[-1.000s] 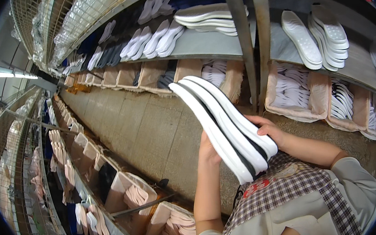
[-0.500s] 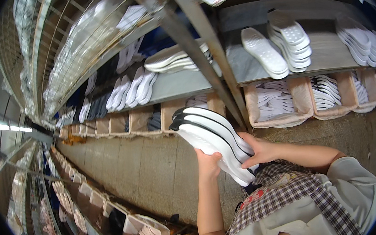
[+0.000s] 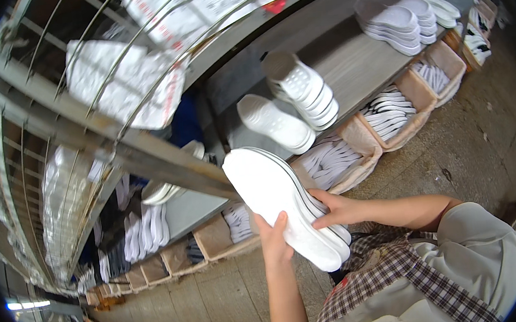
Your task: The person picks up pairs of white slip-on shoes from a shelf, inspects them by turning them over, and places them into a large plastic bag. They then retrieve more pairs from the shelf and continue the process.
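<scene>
Both of my hands hold a stack of white shoe soles with black edges (image 3: 281, 202), tilted with its broad white face toward me. My left hand (image 3: 274, 240) grips the stack from below, fingers wrapped over its lower edge. My right hand (image 3: 337, 210) presses against the stack's right side. The upper end of the stack reaches up to a slanting grey metal post (image 3: 164, 164) of the shelf rack. Just behind it on the grey shelf (image 3: 348, 57) lie a single white sole (image 3: 274, 123) and a pile of white soles (image 3: 300, 87).
Cardboard boxes (image 3: 392, 118) of black-and-white soles line the floor under the shelf. More white sole piles (image 3: 397, 20) sit further right on the shelf. Wire racks with white bagged goods (image 3: 124, 81) hang above. A concrete floor (image 3: 487, 130) runs to the right.
The view has swung up and right toward the shelf. The stack of soles turned so its flat white face shows, and it moved closer to the metal post.
</scene>
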Demonstrator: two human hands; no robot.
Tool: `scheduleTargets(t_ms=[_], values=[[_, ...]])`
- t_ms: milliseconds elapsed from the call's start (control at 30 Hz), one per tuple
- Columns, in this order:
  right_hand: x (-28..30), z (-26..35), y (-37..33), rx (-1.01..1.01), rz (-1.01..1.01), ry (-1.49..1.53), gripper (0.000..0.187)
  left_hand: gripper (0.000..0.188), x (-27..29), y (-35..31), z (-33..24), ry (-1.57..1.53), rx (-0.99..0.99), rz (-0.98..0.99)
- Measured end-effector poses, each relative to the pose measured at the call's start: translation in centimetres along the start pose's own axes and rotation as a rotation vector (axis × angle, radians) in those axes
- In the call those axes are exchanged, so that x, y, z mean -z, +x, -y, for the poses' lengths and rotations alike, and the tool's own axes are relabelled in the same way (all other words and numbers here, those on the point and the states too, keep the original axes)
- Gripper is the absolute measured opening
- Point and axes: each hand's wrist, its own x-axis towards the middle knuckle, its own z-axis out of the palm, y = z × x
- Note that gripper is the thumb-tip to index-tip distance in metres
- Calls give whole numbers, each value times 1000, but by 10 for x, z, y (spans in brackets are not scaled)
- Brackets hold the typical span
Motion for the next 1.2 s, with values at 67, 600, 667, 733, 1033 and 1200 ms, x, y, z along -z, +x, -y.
scheduleTargets(t_ms=[67,600,667,733,1033,1200], values=[[14,6,6,36,9,33,75,75,-13,14,-4,25,14,54],[197,-20,19,329,-953,236,13,36,-44,277,-28,48,366,16],[214,-26,25,268,-947,191,18,45,-50,285,-13,296,293,-156],[228,-28,38,282,-919,173,20,54,-53,285,-9,262,286,-17],[243,-13,93,100,-492,248,53,61,-63,284,3,148,269,84],[220,-16,88,84,-589,-114,70,61,-70,284,12,115,287,257]])
